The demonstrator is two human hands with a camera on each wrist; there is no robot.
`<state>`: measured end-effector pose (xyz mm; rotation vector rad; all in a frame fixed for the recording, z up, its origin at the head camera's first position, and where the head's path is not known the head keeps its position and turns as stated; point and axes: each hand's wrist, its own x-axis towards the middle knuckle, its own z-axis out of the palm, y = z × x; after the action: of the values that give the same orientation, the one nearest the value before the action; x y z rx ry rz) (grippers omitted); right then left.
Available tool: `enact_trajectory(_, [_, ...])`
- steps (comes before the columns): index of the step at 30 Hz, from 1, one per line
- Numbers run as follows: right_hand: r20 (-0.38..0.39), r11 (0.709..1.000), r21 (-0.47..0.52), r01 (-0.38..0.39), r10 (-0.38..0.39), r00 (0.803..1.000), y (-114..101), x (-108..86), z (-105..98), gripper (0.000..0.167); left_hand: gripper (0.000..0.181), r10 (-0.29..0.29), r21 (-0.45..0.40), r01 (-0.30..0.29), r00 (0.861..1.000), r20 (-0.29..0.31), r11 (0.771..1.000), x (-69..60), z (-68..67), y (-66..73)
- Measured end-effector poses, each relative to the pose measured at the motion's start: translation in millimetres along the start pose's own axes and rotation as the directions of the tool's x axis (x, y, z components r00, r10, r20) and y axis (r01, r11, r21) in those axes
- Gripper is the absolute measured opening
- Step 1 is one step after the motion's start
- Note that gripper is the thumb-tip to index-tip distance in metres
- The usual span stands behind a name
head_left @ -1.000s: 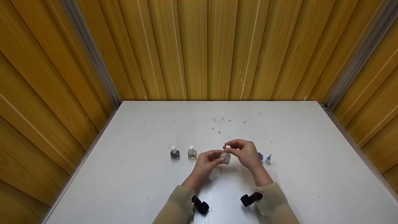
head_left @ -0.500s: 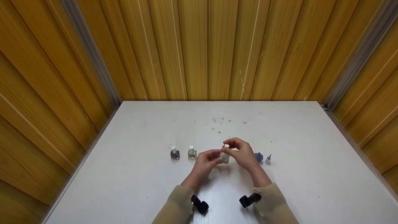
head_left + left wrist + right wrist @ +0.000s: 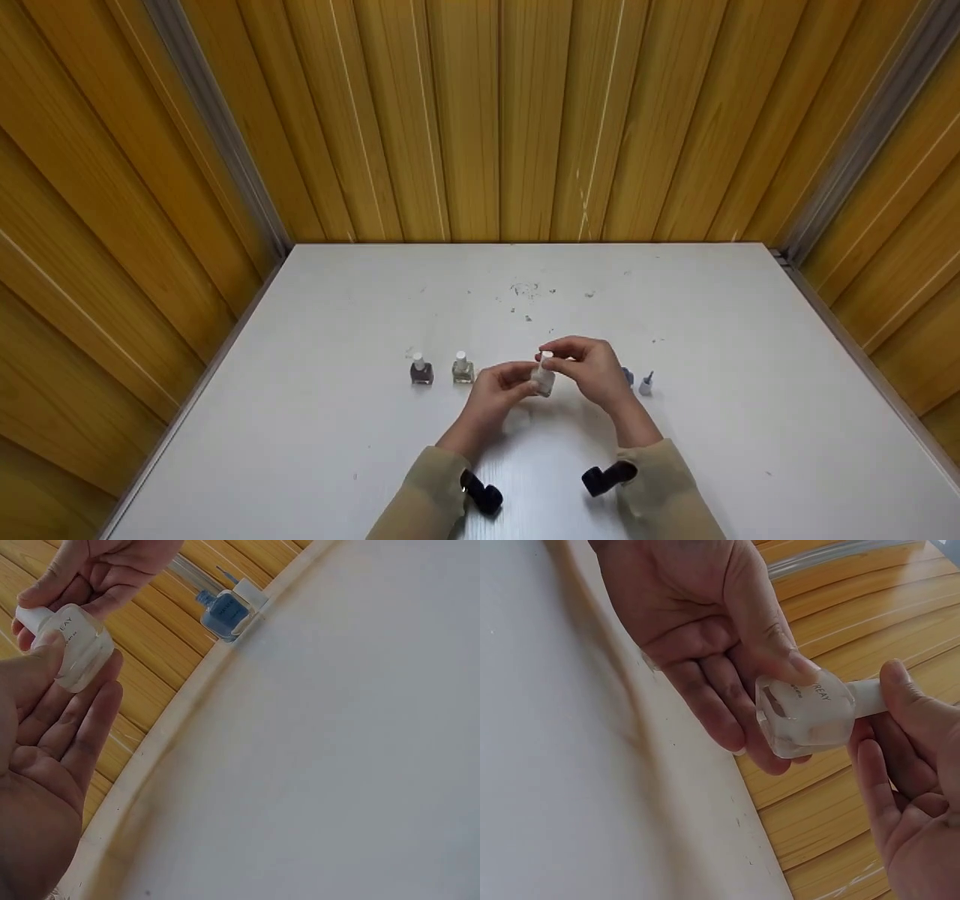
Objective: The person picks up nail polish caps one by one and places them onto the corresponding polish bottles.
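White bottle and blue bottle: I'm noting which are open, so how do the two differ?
Closure: the white bottle has its cap at its neck; the blue bottle is uncapped, its brush cap standing beside it.
Place: the left hand holds the white bottle while the right hand pinches its cap; the blue bottle stands on the table.
Both bottles bear lettering.

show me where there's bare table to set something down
Free: the white table left of the dark bottle, and right of the upturned brush cap. Crowded: the middle, hands holding a white bottle between the clear bottle and blue bottle.
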<state>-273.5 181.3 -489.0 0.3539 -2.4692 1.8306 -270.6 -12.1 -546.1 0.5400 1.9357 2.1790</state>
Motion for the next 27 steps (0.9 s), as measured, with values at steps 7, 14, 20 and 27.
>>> enact_trajectory(7, [-0.187, 0.998, 0.013, -0.054, 0.056, 0.981, -5, -0.7, 16, 0.016, 0.033, 0.027, 0.051, -0.023, 0.997, -0.076, 0.998, 1.2, -0.2, -1.2])
enact_trajectory(14, [-0.217, 0.997, 0.048, -0.057, 0.066, 0.974, -4, -1.1, 25, 0.024, 0.032, 0.02, 0.07, -0.012, 0.994, -0.111, 0.997, 1.9, 0.6, 0.0])
enact_trajectory(20, [0.067, 0.989, 0.148, -0.001, -0.009, 0.998, 1, -0.8, 9, 0.033, 0.034, 0.016, 0.042, -0.014, 0.998, -0.061, 0.999, 1.1, -0.8, 1.5])
enact_trajectory(27, [0.133, 0.988, 0.148, 0.052, -0.072, 0.989, 4, -0.2, 0, 0.03, 0.034, 0.014, 0.014, -0.014, 0.999, -0.03, 1.0, 0.0, -0.5, 1.5])
